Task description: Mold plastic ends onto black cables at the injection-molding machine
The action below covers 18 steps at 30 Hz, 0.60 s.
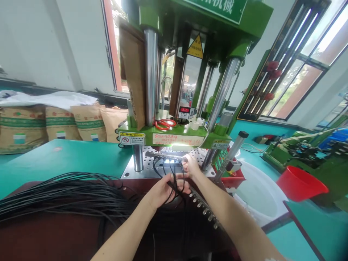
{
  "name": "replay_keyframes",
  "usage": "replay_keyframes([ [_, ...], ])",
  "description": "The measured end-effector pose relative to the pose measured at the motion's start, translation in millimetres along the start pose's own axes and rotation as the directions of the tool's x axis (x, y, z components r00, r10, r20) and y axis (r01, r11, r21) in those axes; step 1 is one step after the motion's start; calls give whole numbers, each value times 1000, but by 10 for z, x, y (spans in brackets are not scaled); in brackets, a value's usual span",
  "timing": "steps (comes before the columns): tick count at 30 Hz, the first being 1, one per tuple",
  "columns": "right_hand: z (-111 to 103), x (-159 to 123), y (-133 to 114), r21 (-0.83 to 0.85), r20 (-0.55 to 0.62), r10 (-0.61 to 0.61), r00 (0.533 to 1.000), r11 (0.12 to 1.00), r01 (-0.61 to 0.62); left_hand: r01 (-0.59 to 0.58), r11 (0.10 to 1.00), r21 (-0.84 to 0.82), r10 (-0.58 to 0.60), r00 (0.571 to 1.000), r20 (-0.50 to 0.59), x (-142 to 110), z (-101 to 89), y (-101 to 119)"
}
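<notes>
My left hand (166, 188) is closed around several black cables (174, 177) in front of the press. These cables run up to a narrow metal mould bar (167, 156) lying on the perforated press plate (131, 169). At the bar's right end, my right hand (191, 166) has its fingers curled against it; the fingertips are partly hidden. Below my right forearm lies a second metal bar (203, 207) with a row of small pegs, partly covered by the arm.
A green press (174, 132) with steel columns stands over the plate. A thick bundle of black cables (81, 195) lies at left. Paper sacks (89, 123) line the wall. To the right are a white tub (258, 192), a red basin (300, 185) and a green button panel (221, 159).
</notes>
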State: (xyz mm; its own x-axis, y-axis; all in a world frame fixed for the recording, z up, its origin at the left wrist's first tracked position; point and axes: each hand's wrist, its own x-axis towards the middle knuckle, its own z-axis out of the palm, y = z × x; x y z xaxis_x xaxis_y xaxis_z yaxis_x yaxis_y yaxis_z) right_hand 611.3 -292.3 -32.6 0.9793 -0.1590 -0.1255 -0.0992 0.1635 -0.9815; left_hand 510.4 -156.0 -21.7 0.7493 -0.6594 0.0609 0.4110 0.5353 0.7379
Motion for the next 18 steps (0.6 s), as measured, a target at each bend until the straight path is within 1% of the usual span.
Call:
replay_keyframes([
  [2, 56, -45, 34, 7, -17, 24, 1000, 1000, -24, 3, 1000, -22, -5, 996, -88, -90, 35, -27],
  [4, 101, -74, 80, 17, -51, 42, 998, 999, -41, -10, 996, -90, -6, 984, -176, -179, 42, -65],
  [6, 115, -100, 119, 23, -91, 47, 995, 999, -45, -9, 991, -133, -18, 978, -207, -273, 38, -115],
  [7, 109, -115, 131, 26, -111, 48, 993, 999, -46, 9, 992, -129, -33, 981, -190, -324, 34, -145],
  [10, 38, -163, 129, 28, -156, 46, 987, 999, -42, 67, 996, -64, -73, 993, -91, -481, 21, -251],
  [13, -64, -198, 88, 18, -181, 26, 983, 1000, -24, 58, 998, -3, -58, 998, -30, -618, 24, -349],
  [15, -129, -202, 59, 3, -199, 10, 980, 1000, -10, 89, 988, 127, -95, 995, 39, -698, 46, -389],
  [17, -201, -194, 35, -17, -217, -6, 976, 1000, 2, 138, 938, 317, -183, 976, 116, -777, 73, -394],
  [18, -248, -190, 26, -31, -223, -17, 975, 999, 10, 130, 908, 398, -198, 971, 135, -815, 82, -380],
])
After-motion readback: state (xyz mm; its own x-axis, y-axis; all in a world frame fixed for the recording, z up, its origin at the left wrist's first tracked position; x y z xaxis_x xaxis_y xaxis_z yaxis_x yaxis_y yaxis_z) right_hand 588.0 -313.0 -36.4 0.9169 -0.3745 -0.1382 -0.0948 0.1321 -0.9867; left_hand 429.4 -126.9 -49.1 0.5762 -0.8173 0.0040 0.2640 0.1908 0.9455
